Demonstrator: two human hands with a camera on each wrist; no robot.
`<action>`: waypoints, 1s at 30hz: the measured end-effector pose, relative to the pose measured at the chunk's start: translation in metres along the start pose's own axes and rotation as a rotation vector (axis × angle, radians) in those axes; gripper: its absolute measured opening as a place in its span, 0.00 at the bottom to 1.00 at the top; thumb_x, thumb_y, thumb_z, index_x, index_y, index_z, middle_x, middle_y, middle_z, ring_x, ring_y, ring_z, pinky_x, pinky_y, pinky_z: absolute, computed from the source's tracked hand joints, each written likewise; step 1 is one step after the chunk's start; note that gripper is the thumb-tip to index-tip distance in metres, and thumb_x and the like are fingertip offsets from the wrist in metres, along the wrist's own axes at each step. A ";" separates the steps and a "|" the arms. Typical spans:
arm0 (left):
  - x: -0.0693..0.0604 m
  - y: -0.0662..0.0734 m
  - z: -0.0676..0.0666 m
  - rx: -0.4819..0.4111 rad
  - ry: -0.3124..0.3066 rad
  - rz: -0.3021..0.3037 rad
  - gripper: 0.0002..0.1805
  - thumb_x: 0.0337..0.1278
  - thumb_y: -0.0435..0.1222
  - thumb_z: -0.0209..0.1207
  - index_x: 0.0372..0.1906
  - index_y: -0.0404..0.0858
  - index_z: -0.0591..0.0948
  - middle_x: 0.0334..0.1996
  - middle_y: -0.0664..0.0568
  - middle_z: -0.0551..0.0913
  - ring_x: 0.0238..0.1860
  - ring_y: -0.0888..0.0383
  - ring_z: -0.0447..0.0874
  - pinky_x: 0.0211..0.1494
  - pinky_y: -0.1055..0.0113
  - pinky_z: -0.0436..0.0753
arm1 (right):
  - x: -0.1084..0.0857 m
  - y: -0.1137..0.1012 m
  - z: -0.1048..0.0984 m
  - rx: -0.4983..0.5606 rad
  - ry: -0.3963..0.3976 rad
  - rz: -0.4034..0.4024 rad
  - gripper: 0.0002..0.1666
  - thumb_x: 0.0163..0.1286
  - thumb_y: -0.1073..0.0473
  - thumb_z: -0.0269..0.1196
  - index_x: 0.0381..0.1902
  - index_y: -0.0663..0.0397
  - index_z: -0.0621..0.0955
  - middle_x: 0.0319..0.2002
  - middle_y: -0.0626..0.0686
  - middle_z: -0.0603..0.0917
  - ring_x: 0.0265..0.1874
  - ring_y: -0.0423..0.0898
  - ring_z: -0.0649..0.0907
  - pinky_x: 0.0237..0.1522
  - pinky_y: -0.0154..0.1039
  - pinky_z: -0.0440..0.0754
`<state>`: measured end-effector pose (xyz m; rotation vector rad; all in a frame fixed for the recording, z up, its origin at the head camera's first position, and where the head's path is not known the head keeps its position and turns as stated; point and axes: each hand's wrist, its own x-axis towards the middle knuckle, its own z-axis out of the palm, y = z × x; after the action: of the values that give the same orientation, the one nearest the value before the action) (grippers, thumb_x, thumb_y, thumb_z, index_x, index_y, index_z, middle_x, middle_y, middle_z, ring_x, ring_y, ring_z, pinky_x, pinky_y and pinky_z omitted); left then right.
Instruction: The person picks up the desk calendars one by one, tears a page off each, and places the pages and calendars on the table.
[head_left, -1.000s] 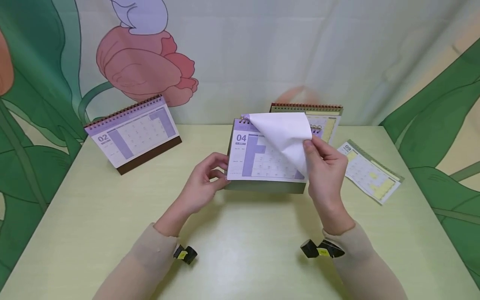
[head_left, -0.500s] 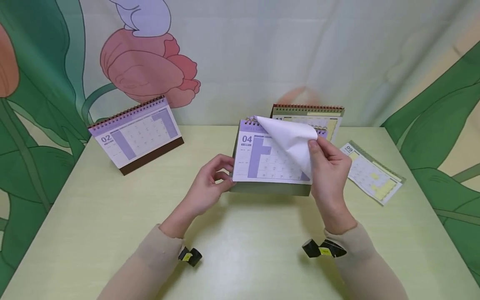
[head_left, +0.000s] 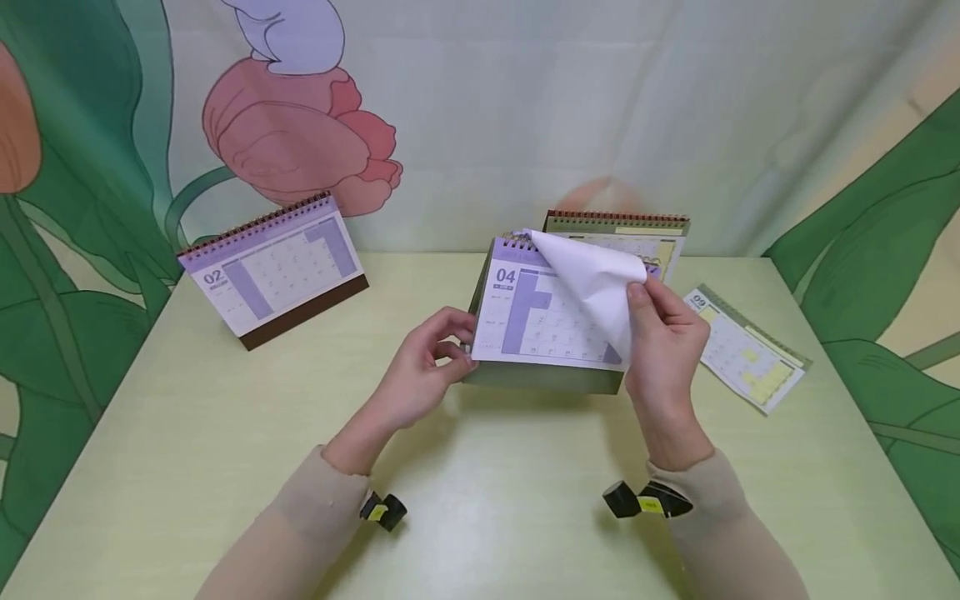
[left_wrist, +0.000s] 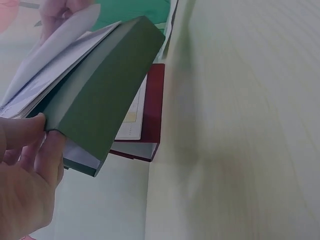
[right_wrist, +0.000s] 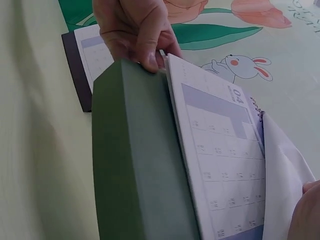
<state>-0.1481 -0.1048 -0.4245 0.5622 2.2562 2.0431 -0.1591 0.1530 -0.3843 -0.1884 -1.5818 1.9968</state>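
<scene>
A green-based desk calendar [head_left: 547,377] is held up over the table, its purple page marked 04 facing the head camera. At its left edge my left hand [head_left: 420,367] grips the base and pages between thumb and fingers. My right hand [head_left: 663,358] pinches the top calendar page [head_left: 592,271], which is folded back diagonally with its white reverse showing. That page's left end is pulled up near the spiral rings at the top. In the right wrist view the green base [right_wrist: 140,150] stands apart from the page stack. The right fingertips are partly hidden there.
A brown-based calendar [head_left: 277,267] showing 02 stands at the back left. Behind the held one is another calendar [head_left: 615,218] with a red spiral. A loose yellow-marked page [head_left: 750,354] labelled 09 lies on the table [head_left: 510,500] at right. A printed curtain [head_left: 480,125] hangs behind.
The held calendar and both hands have shifted slightly right in view. The folded page has come further across to the right, and its left end is farther from the left rings.
</scene>
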 end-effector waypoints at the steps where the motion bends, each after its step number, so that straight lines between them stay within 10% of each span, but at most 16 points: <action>1: 0.001 0.000 0.000 0.002 -0.002 0.009 0.21 0.58 0.15 0.57 0.55 0.32 0.77 0.41 0.42 0.81 0.36 0.42 0.82 0.39 0.65 0.82 | 0.000 0.000 0.000 0.003 0.004 0.001 0.14 0.69 0.72 0.67 0.52 0.68 0.86 0.37 0.50 0.90 0.38 0.45 0.83 0.40 0.36 0.84; 21: -0.007 -0.005 0.006 0.008 0.000 -0.030 0.21 0.58 0.15 0.59 0.55 0.33 0.77 0.40 0.43 0.80 0.36 0.45 0.83 0.39 0.66 0.82 | 0.014 -0.003 -0.003 0.112 0.109 0.082 0.13 0.72 0.68 0.65 0.52 0.60 0.88 0.48 0.59 0.86 0.48 0.50 0.82 0.51 0.42 0.81; 30: -0.016 -0.001 0.003 0.040 -0.029 -0.011 0.21 0.57 0.16 0.59 0.54 0.33 0.78 0.39 0.43 0.82 0.35 0.47 0.83 0.39 0.65 0.82 | 0.034 -0.019 -0.011 0.269 0.193 -0.011 0.11 0.70 0.71 0.66 0.48 0.68 0.88 0.44 0.62 0.87 0.43 0.53 0.86 0.50 0.41 0.84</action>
<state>-0.1326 -0.1071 -0.4292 0.5773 2.2834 1.9757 -0.1758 0.1825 -0.3620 -0.2575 -1.1809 2.0898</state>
